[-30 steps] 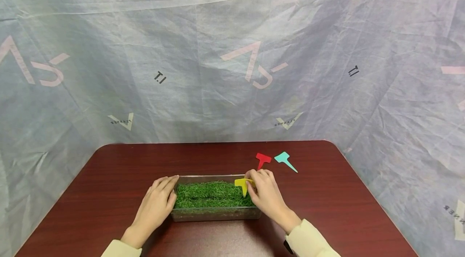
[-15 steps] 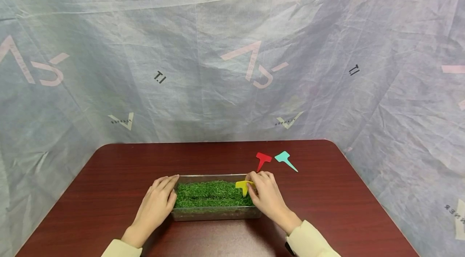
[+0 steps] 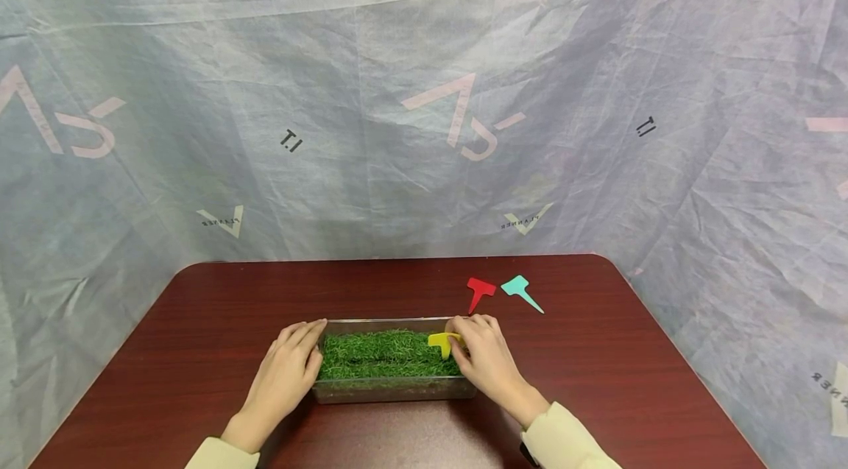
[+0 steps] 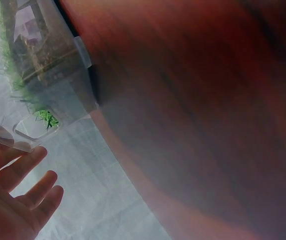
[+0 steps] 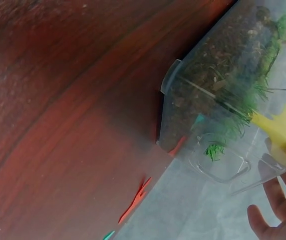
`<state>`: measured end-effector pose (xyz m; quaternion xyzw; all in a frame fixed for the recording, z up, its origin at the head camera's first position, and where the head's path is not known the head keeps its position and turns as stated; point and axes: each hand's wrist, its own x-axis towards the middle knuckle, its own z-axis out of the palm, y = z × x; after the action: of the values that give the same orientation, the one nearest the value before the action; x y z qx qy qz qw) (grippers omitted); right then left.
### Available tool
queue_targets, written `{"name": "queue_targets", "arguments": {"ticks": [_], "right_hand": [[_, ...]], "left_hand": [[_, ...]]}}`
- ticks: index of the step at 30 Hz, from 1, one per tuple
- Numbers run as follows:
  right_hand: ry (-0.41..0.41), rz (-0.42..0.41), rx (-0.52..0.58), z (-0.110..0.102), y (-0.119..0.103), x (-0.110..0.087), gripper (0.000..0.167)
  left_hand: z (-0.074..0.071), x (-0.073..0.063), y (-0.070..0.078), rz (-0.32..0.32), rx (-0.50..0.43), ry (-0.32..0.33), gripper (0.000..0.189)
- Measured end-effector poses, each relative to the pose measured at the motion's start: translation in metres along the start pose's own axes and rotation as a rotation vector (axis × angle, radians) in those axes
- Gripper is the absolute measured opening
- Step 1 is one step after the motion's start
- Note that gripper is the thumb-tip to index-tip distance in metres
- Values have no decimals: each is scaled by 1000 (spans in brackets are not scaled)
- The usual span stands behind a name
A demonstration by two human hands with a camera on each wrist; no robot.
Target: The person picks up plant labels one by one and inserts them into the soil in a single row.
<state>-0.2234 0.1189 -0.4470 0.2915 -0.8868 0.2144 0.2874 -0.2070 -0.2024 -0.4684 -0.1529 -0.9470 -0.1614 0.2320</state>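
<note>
A clear plastic box [image 3: 395, 391] holds a bed of green grass [image 3: 384, 347] over brown soil. My right hand [image 3: 486, 355] pinches a yellow T-shaped plant label [image 3: 439, 341] at the box's right end, its stem down in the grass. In the right wrist view the yellow label [image 5: 285, 132] shows through the clear wall, stem tip among the blades. My left hand [image 3: 283, 369] rests against the box's left end, fingers extended toward the far corner. In the left wrist view, that hand's fingertips [image 4: 37, 156] lie by the rim, loosely spread.
Behind the box's right end, a red plant label [image 3: 480, 288] lies flat on the dark red-brown table [image 3: 232, 300]. Next to it lies a turquoise plant label [image 3: 519, 288]. A grey printed cloth [image 3: 358, 123] hangs around the table's back and sides.
My right hand has moved slightly downward with the yellow plant label, whose stem now shows shorter above the grass. The left hand and box have stayed in place.
</note>
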Motion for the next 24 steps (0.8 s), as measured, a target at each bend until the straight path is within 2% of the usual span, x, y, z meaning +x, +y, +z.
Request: {"name": "queue_targets", "arguments": {"ticks": [14, 24], "right_hand": [[22, 7, -11, 4, 1, -2, 16], [4, 22, 5, 3, 2, -3, 18]], "left_hand": [[3, 0, -1, 1, 6, 12, 39], [3, 0, -2, 6, -1, 17, 39]]}}
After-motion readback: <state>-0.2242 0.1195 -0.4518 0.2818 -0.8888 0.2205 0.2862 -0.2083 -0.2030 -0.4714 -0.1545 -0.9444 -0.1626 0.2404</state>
